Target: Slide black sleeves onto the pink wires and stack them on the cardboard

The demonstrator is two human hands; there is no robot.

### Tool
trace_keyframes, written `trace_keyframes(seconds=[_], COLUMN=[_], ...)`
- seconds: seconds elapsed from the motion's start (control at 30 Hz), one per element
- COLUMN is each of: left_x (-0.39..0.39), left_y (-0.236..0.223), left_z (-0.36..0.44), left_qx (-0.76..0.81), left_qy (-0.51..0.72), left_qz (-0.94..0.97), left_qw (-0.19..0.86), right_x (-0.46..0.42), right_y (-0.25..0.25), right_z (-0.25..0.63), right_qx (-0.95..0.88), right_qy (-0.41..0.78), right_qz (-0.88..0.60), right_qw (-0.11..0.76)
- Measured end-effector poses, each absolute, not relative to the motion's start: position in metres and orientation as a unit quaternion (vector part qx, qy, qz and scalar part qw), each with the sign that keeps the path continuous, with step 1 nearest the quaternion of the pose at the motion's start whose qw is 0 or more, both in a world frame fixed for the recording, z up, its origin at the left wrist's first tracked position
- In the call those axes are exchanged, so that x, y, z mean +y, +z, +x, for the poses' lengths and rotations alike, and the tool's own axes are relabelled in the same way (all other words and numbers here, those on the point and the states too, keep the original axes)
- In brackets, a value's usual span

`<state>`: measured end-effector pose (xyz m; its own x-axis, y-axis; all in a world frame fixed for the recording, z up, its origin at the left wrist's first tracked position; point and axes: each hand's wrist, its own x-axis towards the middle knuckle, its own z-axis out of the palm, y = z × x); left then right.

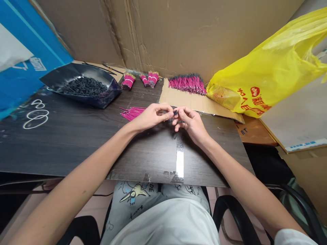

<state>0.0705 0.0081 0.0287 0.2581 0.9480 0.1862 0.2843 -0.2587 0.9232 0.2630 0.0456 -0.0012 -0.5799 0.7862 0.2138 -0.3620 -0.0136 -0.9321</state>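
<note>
My left hand point(160, 114) and my right hand point(190, 124) meet over the table, fingertips nearly touching. Between the right thumb and forefinger sits a small black sleeve point(175, 113). The left thumb and forefinger are pinched together at its near end; what they grip is hidden. Under and beside the left wrist lies a loose bunch of pink wires point(130, 113). A few dark pieces rest below the right fingers, one loose black sleeve point(175, 136) among them.
An open foil bag point(102, 97) of black sleeves stands at left, with white rubber bands point(35, 119) nearby. Bundled pink wires point(128, 81) sit at the back. Black-tipped pink wires point(187, 84) lie on cardboard point(176, 98), beside a yellow plastic bag point(255, 75).
</note>
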Motion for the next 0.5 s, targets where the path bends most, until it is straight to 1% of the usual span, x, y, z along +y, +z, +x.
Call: trace_keyframes(seconds=[0.1, 0.17, 0.23, 0.33, 0.4, 0.5], left_x=[0.008, 0.008, 0.008, 0.006, 0.005, 0.006], left_y=[0.024, 0.021, 0.018, 0.016, 0.016, 0.014], left_z=[0.073, 0.077, 0.083, 0.094, 0.097, 0.095], left_qx=[0.419, 0.391, 0.37, 0.354, 0.345, 0.347], left_qy=[0.481, 0.517, 0.523, 0.516, 0.52, 0.527], left_qz=[0.626, 0.58, 0.545, 0.513, 0.503, 0.511], left_qw=[0.449, 0.494, 0.54, 0.587, 0.598, 0.583], right_x=[0.043, 0.04, 0.038, 0.034, 0.032, 0.032], right_y=[-0.002, -0.004, -0.006, -0.008, -0.007, -0.004], right_z=[0.26, 0.257, 0.253, 0.25, 0.25, 0.252], right_qx=[-0.555, -0.57, -0.59, -0.603, -0.615, -0.632], right_qy=[0.685, 0.679, 0.668, 0.638, 0.614, 0.592], right_qz=[-0.18, -0.187, -0.192, -0.202, -0.217, -0.231], right_qw=[0.436, 0.423, 0.412, 0.433, 0.445, 0.442])
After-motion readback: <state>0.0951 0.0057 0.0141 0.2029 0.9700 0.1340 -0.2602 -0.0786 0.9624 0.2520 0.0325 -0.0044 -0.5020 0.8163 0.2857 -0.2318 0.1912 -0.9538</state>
